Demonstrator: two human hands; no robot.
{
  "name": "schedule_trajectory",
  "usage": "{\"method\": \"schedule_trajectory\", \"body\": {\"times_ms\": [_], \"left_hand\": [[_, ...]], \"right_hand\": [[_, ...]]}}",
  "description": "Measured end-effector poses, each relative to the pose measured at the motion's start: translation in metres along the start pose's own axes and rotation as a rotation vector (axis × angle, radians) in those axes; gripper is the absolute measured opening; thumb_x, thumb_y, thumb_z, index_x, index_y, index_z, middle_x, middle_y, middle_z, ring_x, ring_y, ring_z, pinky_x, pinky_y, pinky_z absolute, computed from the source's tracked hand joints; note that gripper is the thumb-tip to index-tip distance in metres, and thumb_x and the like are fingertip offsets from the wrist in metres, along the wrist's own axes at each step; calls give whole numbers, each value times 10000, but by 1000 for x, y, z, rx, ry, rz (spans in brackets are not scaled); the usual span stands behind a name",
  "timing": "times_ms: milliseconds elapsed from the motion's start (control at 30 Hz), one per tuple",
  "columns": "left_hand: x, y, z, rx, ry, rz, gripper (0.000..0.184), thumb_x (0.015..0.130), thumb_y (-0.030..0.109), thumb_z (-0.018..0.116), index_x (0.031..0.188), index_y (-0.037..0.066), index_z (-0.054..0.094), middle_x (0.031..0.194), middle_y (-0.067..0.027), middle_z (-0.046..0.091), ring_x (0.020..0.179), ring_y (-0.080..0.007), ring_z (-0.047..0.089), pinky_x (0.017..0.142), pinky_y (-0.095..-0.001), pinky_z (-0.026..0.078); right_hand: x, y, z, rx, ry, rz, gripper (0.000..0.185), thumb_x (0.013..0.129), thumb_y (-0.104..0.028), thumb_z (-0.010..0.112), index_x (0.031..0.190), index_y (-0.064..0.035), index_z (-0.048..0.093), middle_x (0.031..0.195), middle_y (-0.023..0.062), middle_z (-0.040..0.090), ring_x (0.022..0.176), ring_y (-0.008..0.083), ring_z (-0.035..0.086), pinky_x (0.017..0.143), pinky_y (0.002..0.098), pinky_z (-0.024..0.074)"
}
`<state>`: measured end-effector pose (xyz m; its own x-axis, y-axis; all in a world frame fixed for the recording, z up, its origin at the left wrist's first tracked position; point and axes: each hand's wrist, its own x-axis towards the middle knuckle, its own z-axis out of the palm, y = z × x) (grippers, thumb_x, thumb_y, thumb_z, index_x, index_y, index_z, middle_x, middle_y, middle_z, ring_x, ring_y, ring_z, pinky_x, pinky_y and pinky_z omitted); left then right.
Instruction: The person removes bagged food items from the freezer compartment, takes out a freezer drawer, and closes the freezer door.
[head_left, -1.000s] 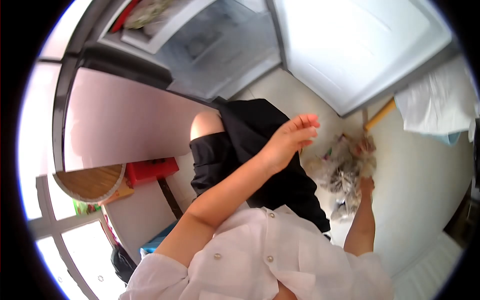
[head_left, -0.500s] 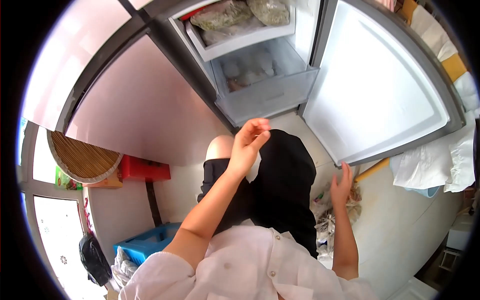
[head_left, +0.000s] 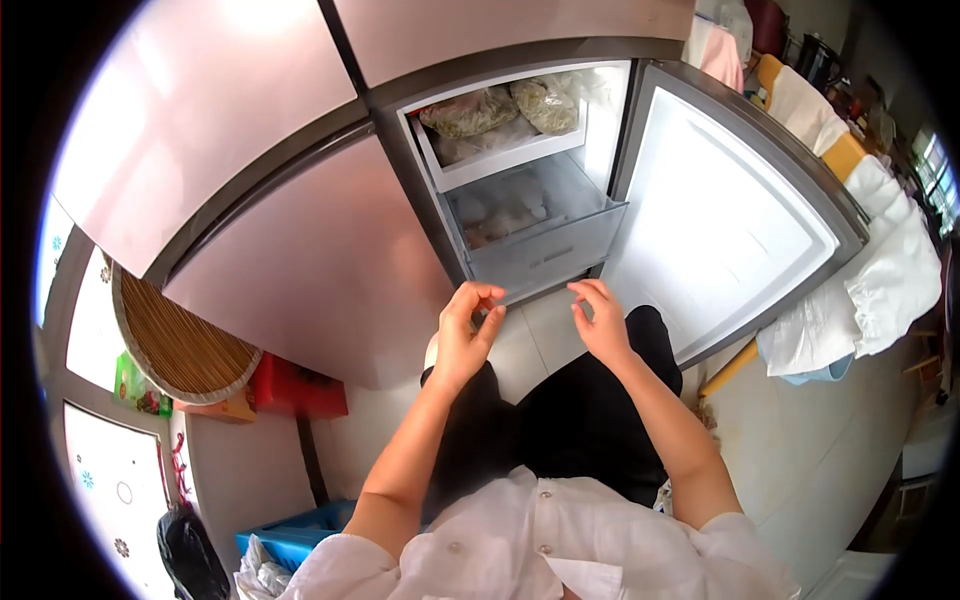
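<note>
My left hand is raised over my lap with fingers curled and apart, holding nothing. Level with it on the right, my right hand also has its fingers apart and nothing in them. Both are just in front of a clear freezer drawer, pulled partly out, with frosty, indistinct contents. Neither hand touches it. Above, a white-fronted drawer holds plastic bags of greenish food. The freezer door stands wide open on the right.
A closed pinkish door is at the left. Further left are a round woven tray, a red box and a blue crate. White cloths and a yellow wooden leg are at the right.
The view has swung up and to the right, showing more of the freezer. My right hand has risen from the bags on the floor and moved in beside my left hand.
</note>
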<state>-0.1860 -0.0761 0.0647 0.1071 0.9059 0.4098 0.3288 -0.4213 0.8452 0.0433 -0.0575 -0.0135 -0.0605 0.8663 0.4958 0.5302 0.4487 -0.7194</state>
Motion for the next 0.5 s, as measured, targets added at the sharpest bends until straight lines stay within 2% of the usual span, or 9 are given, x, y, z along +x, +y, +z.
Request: {"method": "schedule_trajectory", "body": {"times_ms": [67,167,300,367,500], "left_hand": [[15,14,-7,82,-62,129,190,776,-27,639,960,5,603,932,-85,601,795,-197,586,734,-290,467],[32,16,-7,148,-113,162,202,766,-47,620,962,-9,590,934,-95,588,780,-180,587,757,-287,466],[52,15,6,216,-152,198,221,750,-37,634,964,-1,593,940,-98,593,807,-199,581,762,-298,463],[63,17,13,274,-189,214,272,732,-30,644,996,0,586,976,-116,586,864,-241,571,794,-312,457],[93,9,30,465,-245,349,379,709,8,680,1072,10,571,1060,-125,583,951,-298,559,834,-365,459]], "right_hand": [[0,6,7,5,-26,17,256,781,30,597,1032,-16,612,970,99,591,801,210,618,729,318,480],[5,18,17,17,-127,125,230,782,-37,614,1009,-61,637,982,77,618,801,222,623,721,333,494],[12,49,39,86,-170,271,227,805,-104,612,1027,-67,642,966,77,636,808,223,628,719,338,498],[13,66,53,155,-187,326,240,811,-140,617,1039,-67,637,958,75,645,810,229,629,727,351,499],[22,103,73,95,-458,405,313,796,-163,639,1086,-52,608,976,104,651,851,234,637,765,352,498]]}}
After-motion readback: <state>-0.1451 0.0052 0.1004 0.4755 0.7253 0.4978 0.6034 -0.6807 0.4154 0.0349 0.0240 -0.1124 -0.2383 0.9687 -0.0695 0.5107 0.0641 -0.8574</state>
